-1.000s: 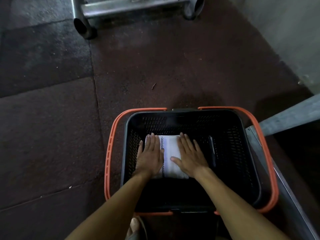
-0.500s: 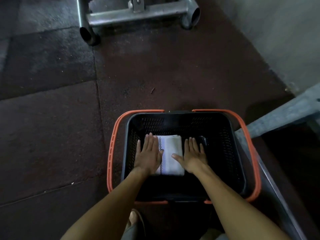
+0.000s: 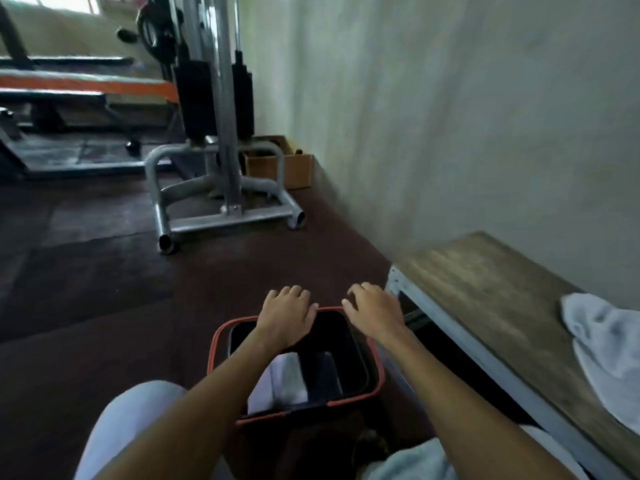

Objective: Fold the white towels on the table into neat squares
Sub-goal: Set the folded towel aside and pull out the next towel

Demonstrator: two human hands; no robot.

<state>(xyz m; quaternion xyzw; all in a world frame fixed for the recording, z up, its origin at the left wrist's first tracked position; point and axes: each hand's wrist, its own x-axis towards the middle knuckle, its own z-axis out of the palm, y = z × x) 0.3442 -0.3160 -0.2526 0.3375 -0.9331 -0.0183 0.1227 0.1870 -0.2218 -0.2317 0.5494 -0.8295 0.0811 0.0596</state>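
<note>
Hovering side by side over the far rim of one black basket (image 3: pixel 351 348) are two bare hands. The left hand (image 3: pixel 285 315) and the right hand (image 3: pixel 375 311) are both palm down with the fingers loosely curled and holding nothing. The blur hides whether either one touches the rim. The basket stands on the dark floor (image 3: pixel 104 271) between the person's knees, just beside the near end of the tabletop (image 3: pixel 485 282). Two orange handles (image 3: pixel 217 341) lie folded down along its rim.

Two white towels can be counted for certain. One folded towel (image 3: pixel 285 379) lies flat in the bottom of the basket, on its left side, partly hidden by the left forearm. Next to it on the right is one dark shape that is too dim to identify. One unfolded towel (image 3: pixel 602 344) lies crumpled on the wooden tabletop at the right edge of the view, well apart from both hands. A pale cloth (image 3: pixel 408 459) also shows at the bottom edge, near the right forearm, but I cannot tell whether it is a third towel or clothing.

Further back, one grey steel gym machine (image 3: pixel 221 188) stands on the floor with two black weight stacks. One brown cardboard box (image 3: pixel 298 168) sits behind it against the wall (image 3: pixel 450 116).
</note>
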